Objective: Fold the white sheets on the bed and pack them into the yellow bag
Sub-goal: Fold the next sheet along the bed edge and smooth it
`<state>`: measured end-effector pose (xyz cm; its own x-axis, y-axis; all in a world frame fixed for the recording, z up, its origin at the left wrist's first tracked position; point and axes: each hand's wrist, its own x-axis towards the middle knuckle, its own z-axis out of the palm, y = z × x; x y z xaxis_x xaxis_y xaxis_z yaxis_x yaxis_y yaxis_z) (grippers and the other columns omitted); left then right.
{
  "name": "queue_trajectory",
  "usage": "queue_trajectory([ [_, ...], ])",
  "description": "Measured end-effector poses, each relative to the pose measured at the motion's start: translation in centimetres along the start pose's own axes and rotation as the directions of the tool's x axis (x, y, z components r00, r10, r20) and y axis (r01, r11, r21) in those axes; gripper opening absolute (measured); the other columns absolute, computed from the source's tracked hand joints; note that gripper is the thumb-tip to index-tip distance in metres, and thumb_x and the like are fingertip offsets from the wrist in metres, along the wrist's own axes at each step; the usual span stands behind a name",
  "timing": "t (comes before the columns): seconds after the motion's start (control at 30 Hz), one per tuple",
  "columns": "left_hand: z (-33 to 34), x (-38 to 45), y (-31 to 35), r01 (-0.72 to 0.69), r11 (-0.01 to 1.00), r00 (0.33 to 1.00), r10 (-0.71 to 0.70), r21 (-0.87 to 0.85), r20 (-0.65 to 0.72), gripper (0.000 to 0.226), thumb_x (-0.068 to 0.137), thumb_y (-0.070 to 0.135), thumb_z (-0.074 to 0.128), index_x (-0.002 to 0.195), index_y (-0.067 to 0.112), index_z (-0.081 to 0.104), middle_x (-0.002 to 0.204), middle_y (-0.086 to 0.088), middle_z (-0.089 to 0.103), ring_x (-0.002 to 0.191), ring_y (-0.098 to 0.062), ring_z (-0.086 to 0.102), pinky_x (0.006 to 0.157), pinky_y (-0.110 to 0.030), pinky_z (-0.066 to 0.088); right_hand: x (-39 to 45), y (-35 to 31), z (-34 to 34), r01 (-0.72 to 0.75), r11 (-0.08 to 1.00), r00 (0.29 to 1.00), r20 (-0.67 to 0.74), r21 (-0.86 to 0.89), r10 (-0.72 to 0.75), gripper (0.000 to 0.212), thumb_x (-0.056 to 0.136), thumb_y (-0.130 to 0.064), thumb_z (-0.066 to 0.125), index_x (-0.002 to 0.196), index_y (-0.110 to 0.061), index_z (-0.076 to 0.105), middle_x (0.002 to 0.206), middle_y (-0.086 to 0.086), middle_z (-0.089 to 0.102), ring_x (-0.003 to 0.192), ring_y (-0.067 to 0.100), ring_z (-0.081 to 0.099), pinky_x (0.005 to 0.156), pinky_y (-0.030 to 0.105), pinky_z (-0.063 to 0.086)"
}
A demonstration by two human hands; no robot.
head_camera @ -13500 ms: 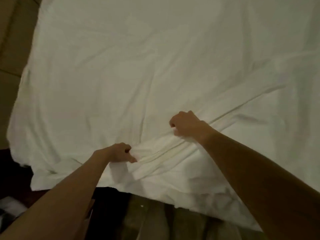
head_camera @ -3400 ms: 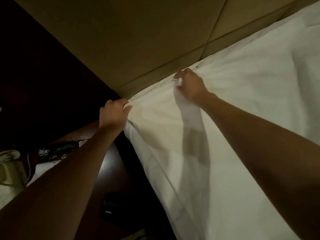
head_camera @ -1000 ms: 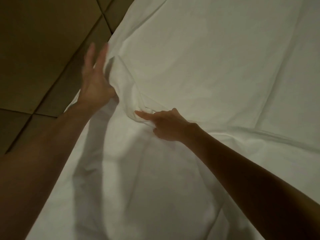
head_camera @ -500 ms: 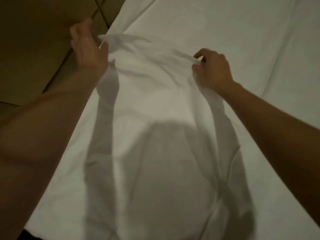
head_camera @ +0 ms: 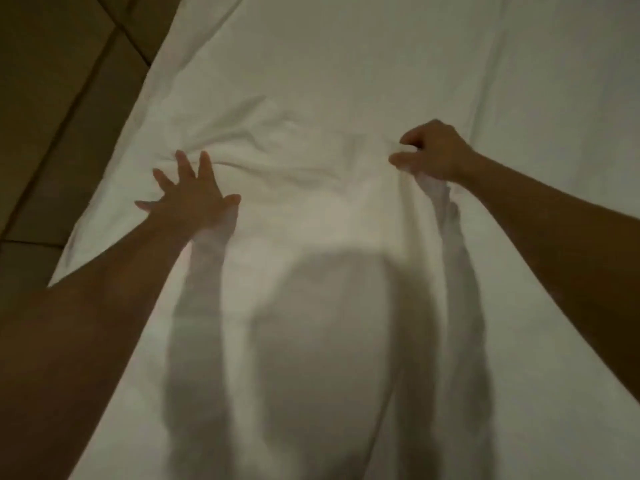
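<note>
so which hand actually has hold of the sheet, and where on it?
Only the right hand: it pinches the white sheet at its folded-over edge. The left hand lies flat, fingers spread, gripping nothing.

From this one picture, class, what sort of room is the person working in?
Probably a bedroom, perhaps in a hotel. A white sheet covers a wide bed, with a padded panelled headboard or wall beside it. The left hand presses the sheet flat; the right hand pinches it.

One view only — a wide-angle head camera, looking forward and steeply down from close above the bed [head_camera: 346, 64]. Both forearms reach in from the lower corners — a strip of padded wall [head_camera: 52, 98] fills the upper left.
</note>
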<state>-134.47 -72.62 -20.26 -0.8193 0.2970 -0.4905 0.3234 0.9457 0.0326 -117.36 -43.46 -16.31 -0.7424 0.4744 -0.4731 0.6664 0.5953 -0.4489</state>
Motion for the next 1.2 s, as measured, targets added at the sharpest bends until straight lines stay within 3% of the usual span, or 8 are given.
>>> queue_trajectory([
  [0.1, -0.3, -0.6, 4.2, -0.156, 0.988, 0.980, 0.155, 0.003, -0.127, 0.087, 0.087, 0.034, 0.062, 0.154, 0.028, 0.008, 0.162, -0.005, -0.002, 0.147, -0.033, -0.003, 0.107, -0.073, 0.007, -0.5, 1.6, 0.1, -0.084, 0.993, 0.988, 0.140, 0.088, 0.071, 0.029, 0.087, -0.030, 0.068, 0.109, -0.012, 0.062, 0.098, 0.000, 0.055, 0.094, 0.019, 0.053, 0.075, 0.025, 0.038],
  [0.23, 0.5, -3.1, 12.5, -0.522, 0.851, 0.803, 0.514, 0.060, -0.302, 0.070, 0.095, 0.033, 0.048, 0.154, 0.027, 0.012, 0.162, 0.001, 0.001, 0.148, -0.025, -0.002, 0.110, -0.068, 0.002, -2.4, 5.5, -0.8, -0.198, 0.974, 0.943, 0.293, 0.106, 0.159, 0.008, 0.092, -0.012, 0.056, 0.084, -0.011, 0.057, 0.084, 0.006, 0.057, 0.073, 0.018, 0.051, 0.063, 0.022, 0.041],
  [0.37, 0.9, -3.6, 17.7, -0.625, 0.758, 0.758, 0.647, 0.187, -0.085, 0.056, 0.100, 0.030, 0.041, 0.152, 0.027, 0.020, 0.156, 0.000, 0.024, 0.147, -0.022, 0.010, 0.108, -0.069, 0.008, -2.8, 7.4, -1.2, -0.164, 0.985, 0.931, 0.321, -0.054, 0.172, 0.023, 0.085, -0.028, 0.068, 0.088, -0.005, 0.067, 0.090, 0.009, 0.063, 0.084, 0.025, 0.057, 0.078, 0.033, 0.046],
  [0.5, 0.2, -3.3, 18.8, -0.550, 0.809, 0.824, 0.566, 0.207, -0.023, 0.037, 0.094, 0.013, 0.047, 0.131, 0.017, 0.049, 0.142, -0.008, 0.038, 0.135, -0.027, 0.031, 0.108, -0.070, 0.013, -3.2, 8.2, -1.9, -0.187, 0.965, 0.908, 0.342, -0.182, 0.240, 0.048, 0.082, -0.035, 0.074, 0.115, -0.002, 0.062, 0.112, 0.011, 0.061, 0.096, 0.025, 0.057, 0.082, 0.034, 0.044],
  [0.67, -0.5, -2.0, 15.2, -0.470, 0.879, 0.881, 0.473, 0.076, -0.019, 0.048, 0.092, 0.028, 0.049, 0.139, 0.022, 0.040, 0.148, -0.007, 0.034, 0.141, -0.025, 0.026, 0.108, -0.070, 0.010, -3.9, 9.2, -1.6, -0.229, 0.958, 0.960, -0.203, -0.175, 0.192, 0.018, 0.085, -0.014, 0.065, 0.103, -0.013, 0.065, 0.113, 0.010, 0.063, 0.101, 0.028, 0.058, 0.086, 0.034, 0.041],
  [0.83, 2.1, -4.2, 4.1, -0.284, 0.959, 0.956, 0.283, -0.008, -0.073, 0.059, 0.094, 0.031, 0.049, 0.148, 0.019, 0.028, 0.157, -0.007, 0.019, 0.145, -0.032, 0.013, 0.109, -0.069, 0.014, -6.3, 7.2, 5.3, -0.085, 0.952, 0.872, -0.484, -0.294, -0.071, 0.047, 0.094, -0.026, 0.045, 0.140, -0.016, 0.040, 0.146, 0.009, 0.037, 0.137, 0.025, 0.029, 0.113, 0.045, 0.006],
  [1.03, 5.5, -9.4, -9.8, -0.062, 0.994, 0.998, 0.064, -0.087, 0.023, 0.064, 0.099, 0.039, 0.043, 0.154, 0.029, 0.012, 0.162, -0.004, -0.001, 0.148, -0.030, -0.003, 0.114, -0.063, 0.011, -13.2, -2.7, 16.0, 0.145, 0.911, 0.989, 0.027, -0.386, -0.146, 0.067, 0.099, -0.048, 0.030, 0.154, -0.019, 0.005, 0.161, 0.008, -0.009, 0.148, 0.028, -0.010, 0.114, 0.062, 0.001],
  [1.2, 6.8, -13.3, -20.0, 0.218, 0.950, 0.974, -0.198, -0.225, 0.112, 0.073, 0.093, 0.045, 0.049, 0.153, 0.020, 0.017, 0.159, -0.013, 0.012, 0.145, -0.036, 0.013, 0.114, -0.058, 0.019, -18.3, -10.4, 24.0, 0.275, 0.875, 0.956, 0.012, -0.400, -0.294, 0.071, 0.085, -0.049, 0.043, 0.143, -0.008, 0.043, 0.154, 0.017, 0.030, 0.141, 0.040, 0.028, 0.099, 0.065, 0.035],
])
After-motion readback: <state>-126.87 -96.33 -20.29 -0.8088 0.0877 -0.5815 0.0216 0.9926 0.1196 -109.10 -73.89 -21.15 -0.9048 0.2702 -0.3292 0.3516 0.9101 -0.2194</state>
